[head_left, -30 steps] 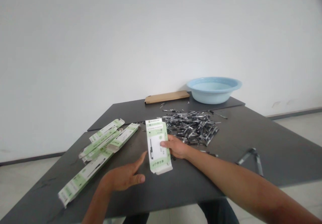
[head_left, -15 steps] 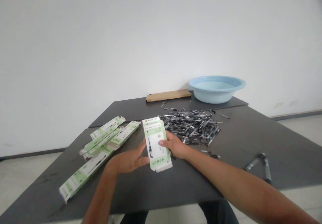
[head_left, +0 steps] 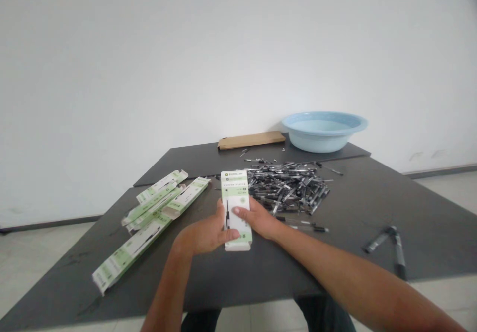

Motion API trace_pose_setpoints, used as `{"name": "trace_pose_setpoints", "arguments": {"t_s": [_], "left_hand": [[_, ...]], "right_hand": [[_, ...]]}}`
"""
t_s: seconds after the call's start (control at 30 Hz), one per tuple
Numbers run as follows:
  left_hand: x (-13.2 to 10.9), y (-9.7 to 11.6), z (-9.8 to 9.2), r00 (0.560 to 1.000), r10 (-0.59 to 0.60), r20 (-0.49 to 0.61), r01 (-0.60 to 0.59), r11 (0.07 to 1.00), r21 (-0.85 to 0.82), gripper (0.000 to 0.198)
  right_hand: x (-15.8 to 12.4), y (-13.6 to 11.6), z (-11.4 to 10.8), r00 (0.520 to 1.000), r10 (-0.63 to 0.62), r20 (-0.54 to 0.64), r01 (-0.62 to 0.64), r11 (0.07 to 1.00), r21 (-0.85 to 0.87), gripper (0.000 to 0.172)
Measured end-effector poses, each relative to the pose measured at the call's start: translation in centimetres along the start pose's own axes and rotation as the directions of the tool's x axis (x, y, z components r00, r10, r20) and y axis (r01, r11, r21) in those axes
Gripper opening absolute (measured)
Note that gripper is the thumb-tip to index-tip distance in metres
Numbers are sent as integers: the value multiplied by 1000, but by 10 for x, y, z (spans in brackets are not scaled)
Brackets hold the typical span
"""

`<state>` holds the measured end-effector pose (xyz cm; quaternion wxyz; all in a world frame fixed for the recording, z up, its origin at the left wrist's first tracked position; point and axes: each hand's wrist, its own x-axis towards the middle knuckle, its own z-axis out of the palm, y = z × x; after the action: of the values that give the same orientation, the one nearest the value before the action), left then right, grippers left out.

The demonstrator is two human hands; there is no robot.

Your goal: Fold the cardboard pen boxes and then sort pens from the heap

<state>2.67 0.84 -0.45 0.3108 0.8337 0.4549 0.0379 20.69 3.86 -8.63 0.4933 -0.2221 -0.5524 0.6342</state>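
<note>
A green and white carton box (head_left: 234, 198) is held upright-ish above the dark table (head_left: 354, 252), with both hands on it. My left hand (head_left: 204, 233) grips its lower left side, thumb across the front. My right hand (head_left: 259, 220) holds its right side, thumb on the front face. Just behind the box lies a big heap of black pens (head_left: 288, 185).
Several flat green and white cartons (head_left: 149, 222) lie at the left of the table. A light blue basin (head_left: 323, 130) and a brown cardboard piece (head_left: 250, 139) sit at the back. Two loose pens (head_left: 389, 245) lie at the right, near the table's front edge.
My left hand came up from the table and closed on the box's left side. The box turned more upright and square to me, held in both hands.
</note>
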Motion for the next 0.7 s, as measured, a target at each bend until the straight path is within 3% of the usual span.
{"name": "trace_pose_setpoints", "arguments": {"t_s": [0.23,0.5,0.7], "left_hand": [[-24,-12,-5,995,99,15,-100,995,19,97],[-51,-18,-10,992,-75,101,61,990,128,100],[-64,-28,-8,998,-11,64,2,991,133,99]], "right_hand": [[-1,-4,0,997,75,28,-76,997,24,40],[-2,-13,5,997,66,32,-67,997,30,40],[-4,-22,20,994,109,18,-110,989,94,44]]}}
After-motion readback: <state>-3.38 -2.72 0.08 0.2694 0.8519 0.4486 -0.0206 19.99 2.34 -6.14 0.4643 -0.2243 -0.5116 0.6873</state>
